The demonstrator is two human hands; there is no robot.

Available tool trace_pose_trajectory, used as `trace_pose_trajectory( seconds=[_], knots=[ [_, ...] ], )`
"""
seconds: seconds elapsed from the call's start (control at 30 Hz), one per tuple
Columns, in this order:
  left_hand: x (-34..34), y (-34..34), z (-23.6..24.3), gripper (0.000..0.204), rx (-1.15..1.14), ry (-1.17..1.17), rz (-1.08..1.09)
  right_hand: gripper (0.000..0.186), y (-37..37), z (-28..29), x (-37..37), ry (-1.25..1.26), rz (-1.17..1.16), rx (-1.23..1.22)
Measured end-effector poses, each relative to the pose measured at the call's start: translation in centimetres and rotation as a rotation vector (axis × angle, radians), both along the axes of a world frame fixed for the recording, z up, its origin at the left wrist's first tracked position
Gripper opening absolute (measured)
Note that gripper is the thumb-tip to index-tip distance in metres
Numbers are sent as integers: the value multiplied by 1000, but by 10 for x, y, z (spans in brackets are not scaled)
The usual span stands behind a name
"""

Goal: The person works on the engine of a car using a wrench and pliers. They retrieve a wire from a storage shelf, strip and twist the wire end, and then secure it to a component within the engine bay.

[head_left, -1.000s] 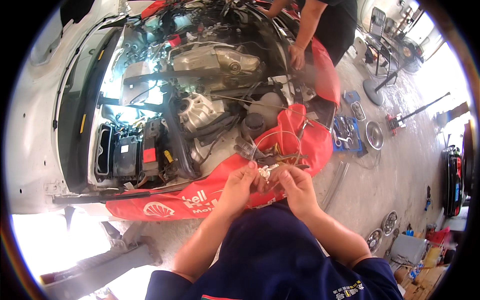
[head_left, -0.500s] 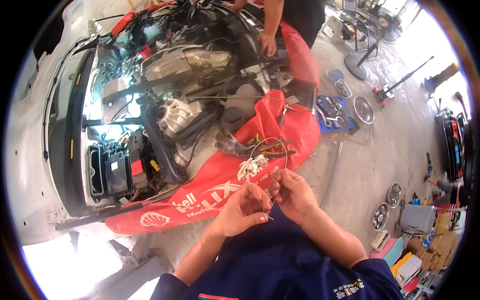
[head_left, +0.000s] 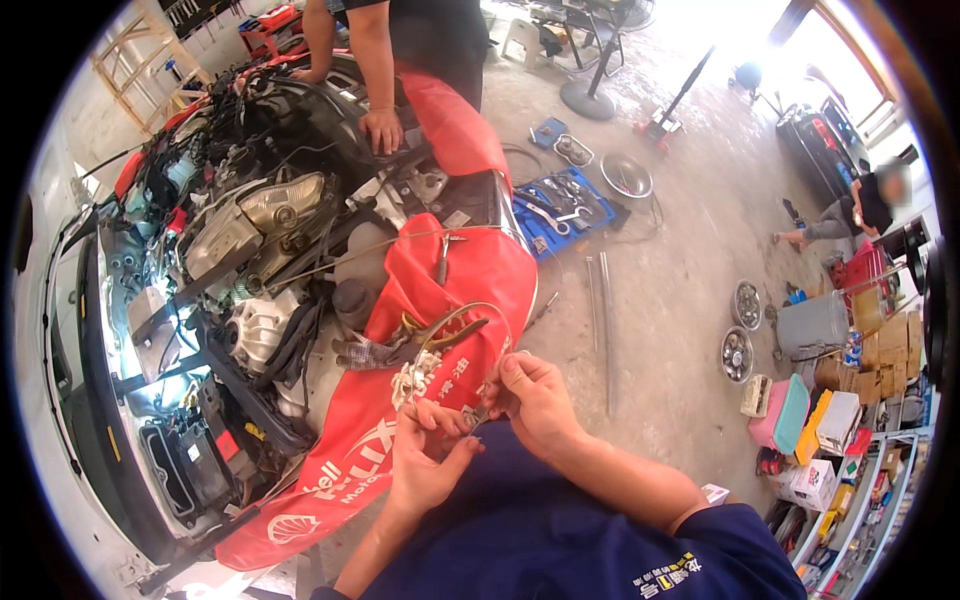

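Both hands work at a thin wire bent into a loop [head_left: 470,306], held over the red fender cover [head_left: 465,285] on the car's edge. My left hand [head_left: 425,455] pinches the wire's lower part between thumb and fingers. Close beside it, my right hand [head_left: 535,395] is closed on the loop's other side, thumb against fingers. A crumpled whitish mass [head_left: 412,382] shows just beyond my left fingers; whether it hangs on the wire or lies on the cover, I cannot tell. Behind the loop lie a tool with dark curved handles [head_left: 460,335] and a grey patterned bundle [head_left: 368,353].
The open engine bay [head_left: 260,230] fills the left. A co-worker's hand [head_left: 382,130] rests on its far edge. On the floor are a blue tool case [head_left: 575,215], a round metal dish [head_left: 627,176], metal strips [head_left: 607,330] and a stand base [head_left: 588,100]. Boxes [head_left: 840,420] crowd the right.
My view has swung right, so the car sits further left and more floor shows. Both hands still grip the wire, and its loop has tilted. The co-worker's hand remains on the car.
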State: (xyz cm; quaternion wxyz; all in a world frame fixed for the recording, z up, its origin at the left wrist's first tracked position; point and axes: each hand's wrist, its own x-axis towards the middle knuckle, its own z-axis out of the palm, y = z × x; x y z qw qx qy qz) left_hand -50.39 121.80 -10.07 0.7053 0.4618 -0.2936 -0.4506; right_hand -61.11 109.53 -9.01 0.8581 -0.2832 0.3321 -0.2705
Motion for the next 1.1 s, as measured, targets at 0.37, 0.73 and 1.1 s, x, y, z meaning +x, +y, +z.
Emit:
trace_pose_trajectory(
  seconds=[0.37, 0.73, 1.1],
  knots=[
    [-4, -32, -6, 39, 95, -366, 147, 25, -11, 7, -6, 115, -202, -298],
    [-45, -171, -4, 29, 72, 123, -382, 25, -116, 13, -80, 222, -508, -227],
    [-192, -361, -4, 10, 81, 326, -305, 23, -271, 11, -209, 89, -684, -264]
  ],
)
